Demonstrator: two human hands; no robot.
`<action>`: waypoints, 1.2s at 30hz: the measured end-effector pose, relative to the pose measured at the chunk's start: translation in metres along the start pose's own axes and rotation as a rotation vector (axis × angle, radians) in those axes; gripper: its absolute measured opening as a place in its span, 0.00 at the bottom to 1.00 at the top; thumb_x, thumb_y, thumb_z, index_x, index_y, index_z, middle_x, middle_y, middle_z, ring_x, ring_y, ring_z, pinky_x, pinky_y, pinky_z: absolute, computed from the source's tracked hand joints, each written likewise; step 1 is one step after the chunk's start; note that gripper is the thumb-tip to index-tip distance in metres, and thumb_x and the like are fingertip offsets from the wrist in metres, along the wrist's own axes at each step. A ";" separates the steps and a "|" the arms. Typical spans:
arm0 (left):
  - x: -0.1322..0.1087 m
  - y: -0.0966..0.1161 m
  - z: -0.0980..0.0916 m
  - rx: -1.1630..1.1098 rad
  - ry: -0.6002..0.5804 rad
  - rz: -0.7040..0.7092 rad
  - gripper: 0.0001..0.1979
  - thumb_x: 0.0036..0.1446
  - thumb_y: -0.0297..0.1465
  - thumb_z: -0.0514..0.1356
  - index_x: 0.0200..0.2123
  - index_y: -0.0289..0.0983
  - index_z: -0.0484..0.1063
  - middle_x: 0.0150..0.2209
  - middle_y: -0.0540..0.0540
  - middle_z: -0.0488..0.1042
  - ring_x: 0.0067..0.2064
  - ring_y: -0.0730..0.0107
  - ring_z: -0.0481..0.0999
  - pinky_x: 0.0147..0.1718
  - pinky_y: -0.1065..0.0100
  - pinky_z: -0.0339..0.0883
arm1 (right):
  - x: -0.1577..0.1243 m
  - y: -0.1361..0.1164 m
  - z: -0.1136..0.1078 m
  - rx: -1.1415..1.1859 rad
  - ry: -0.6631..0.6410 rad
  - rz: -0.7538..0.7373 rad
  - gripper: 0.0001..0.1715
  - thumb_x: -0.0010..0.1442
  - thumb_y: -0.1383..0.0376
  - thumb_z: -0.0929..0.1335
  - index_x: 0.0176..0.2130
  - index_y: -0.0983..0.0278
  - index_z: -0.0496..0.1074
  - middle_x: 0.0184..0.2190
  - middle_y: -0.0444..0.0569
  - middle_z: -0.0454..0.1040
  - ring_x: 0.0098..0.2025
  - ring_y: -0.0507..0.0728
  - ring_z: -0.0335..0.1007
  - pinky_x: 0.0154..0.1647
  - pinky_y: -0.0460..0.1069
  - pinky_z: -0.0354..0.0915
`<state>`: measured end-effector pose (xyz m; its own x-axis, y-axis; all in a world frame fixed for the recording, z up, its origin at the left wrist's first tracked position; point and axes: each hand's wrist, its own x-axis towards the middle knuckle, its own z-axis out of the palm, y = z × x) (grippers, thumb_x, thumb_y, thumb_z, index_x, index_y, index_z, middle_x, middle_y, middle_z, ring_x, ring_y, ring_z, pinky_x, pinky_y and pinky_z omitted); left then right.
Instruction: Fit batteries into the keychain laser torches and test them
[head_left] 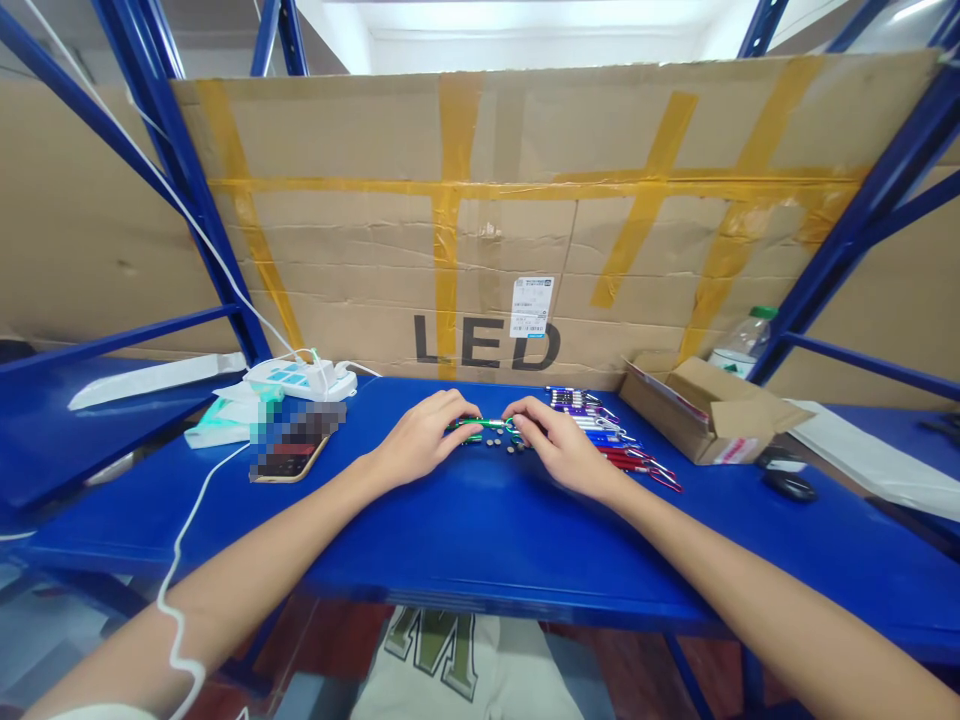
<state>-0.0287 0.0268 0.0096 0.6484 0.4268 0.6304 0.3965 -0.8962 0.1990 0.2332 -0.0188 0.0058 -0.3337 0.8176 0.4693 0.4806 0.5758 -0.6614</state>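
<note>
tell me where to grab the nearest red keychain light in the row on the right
Probably pinch its barrel across the width, from above on the near side. The red keychain light lies flat on the table at the near end of the row, so only its far side is crowded.

Our left hand (pixel 421 437) and right hand (pixel 561 443) grip a green keychain light (pixel 480 424) between them over the blue table (pixel 480 540); small round cells (pixel 498 445) lie just beside it, and coloured lights (pixel 611 438) lie near the right hand.
</note>
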 end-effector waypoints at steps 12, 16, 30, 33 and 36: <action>-0.001 0.005 -0.002 -0.027 -0.229 -0.078 0.12 0.77 0.40 0.57 0.48 0.39 0.75 0.44 0.45 0.75 0.46 0.60 0.75 0.47 0.60 0.68 | 0.004 0.004 -0.010 0.060 -0.252 0.141 0.19 0.75 0.52 0.64 0.38 0.61 0.70 0.30 0.42 0.72 0.32 0.55 0.66 0.38 0.50 0.62; 0.000 0.013 -0.004 -0.148 -0.328 -0.094 0.09 0.72 0.38 0.63 0.43 0.39 0.77 0.40 0.47 0.75 0.43 0.63 0.75 0.44 0.64 0.67 | 0.004 0.001 -0.023 0.056 -0.481 0.174 0.16 0.73 0.53 0.66 0.37 0.61 0.70 0.29 0.43 0.74 0.32 0.55 0.68 0.37 0.49 0.63; -0.001 0.022 0.001 -0.276 -0.494 -0.109 0.09 0.67 0.39 0.68 0.41 0.39 0.81 0.36 0.49 0.78 0.36 0.68 0.77 0.36 0.67 0.66 | 0.002 0.003 -0.029 -0.184 -0.646 0.075 0.18 0.70 0.55 0.69 0.31 0.62 0.70 0.27 0.42 0.72 0.28 0.52 0.60 0.30 0.48 0.54; -0.001 0.013 0.001 -0.217 -0.418 -0.114 0.14 0.74 0.41 0.61 0.42 0.39 0.81 0.39 0.47 0.80 0.39 0.65 0.78 0.41 0.64 0.69 | 0.004 0.008 -0.027 -0.257 -0.467 0.066 0.16 0.72 0.57 0.67 0.34 0.62 0.72 0.29 0.44 0.74 0.30 0.55 0.65 0.34 0.49 0.58; -0.003 -0.001 0.003 -0.018 -0.330 -0.117 0.17 0.79 0.38 0.52 0.48 0.38 0.79 0.46 0.42 0.79 0.49 0.58 0.77 0.52 0.58 0.69 | 0.005 0.015 -0.022 -0.319 -0.290 0.005 0.11 0.73 0.60 0.66 0.41 0.62 0.75 0.40 0.51 0.80 0.41 0.60 0.73 0.44 0.53 0.64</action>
<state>-0.0289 0.0273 0.0053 0.7755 0.5402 0.3269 0.4707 -0.8397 0.2708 0.2568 -0.0059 0.0113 -0.5233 0.8139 0.2525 0.6940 0.5790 -0.4279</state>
